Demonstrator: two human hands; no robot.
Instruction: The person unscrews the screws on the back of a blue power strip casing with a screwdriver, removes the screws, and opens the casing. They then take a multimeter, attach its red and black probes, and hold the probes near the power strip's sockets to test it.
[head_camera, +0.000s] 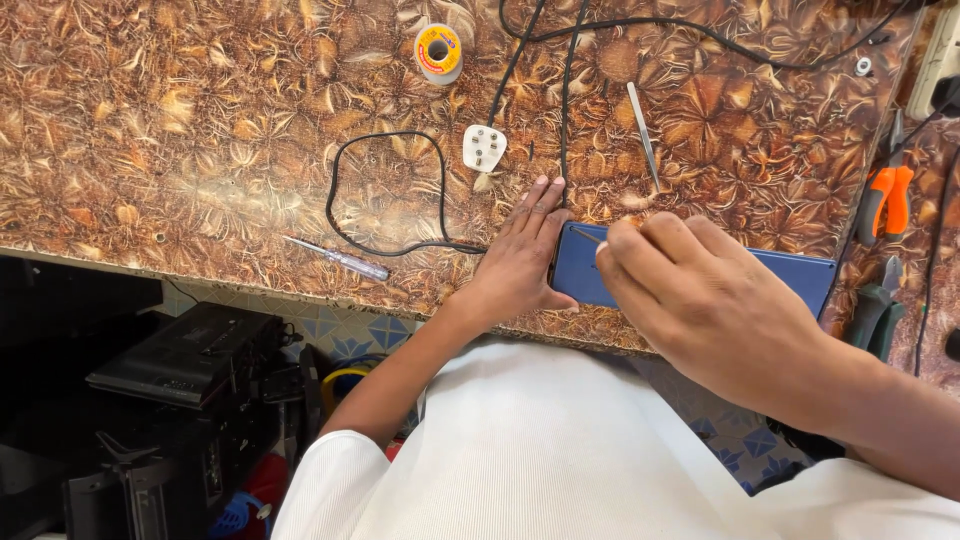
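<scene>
A flat blue device (800, 275), shaped like a phone lying face down, rests near the front edge of a brown patterned worktop (200, 150). My left hand (520, 255) lies flat against its left end, fingers straight, thumb under the lower corner. My right hand (700, 300) covers the middle of the device and pinches a thin metal tool (588, 236) whose tip points at the device's upper left corner.
On the worktop lie a small screwdriver (345, 260), a white plug (484, 148) with a looped black cable (385, 190), a solder reel (438, 50) and metal tweezers (643, 130). Orange-handled pliers (885, 195) and green-handled cutters (878, 315) sit at the right. Dark equipment (180, 355) stands below.
</scene>
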